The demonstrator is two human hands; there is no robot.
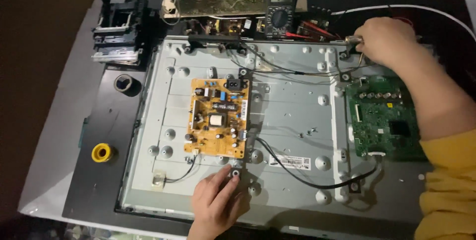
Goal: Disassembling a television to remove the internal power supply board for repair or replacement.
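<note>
Opened flat-panel television, metal back plate (292, 121) facing up on a black mat (99, 126) over a pale table: yellow power supply board (217, 118) left of centre, green main board (384, 118) at right. Left hand (218, 203), fingers loosely curled, presses the plate's lower edge, seemingly to steady it; right hand (384, 41), fingers pinched narrowly around a small metal connector (353, 40) at the upper right corner. Digital multimeter (280, 14), yellow solder spool (102, 152) and a black mechanism (119, 27) ring the panel; surroundings dark.
</note>
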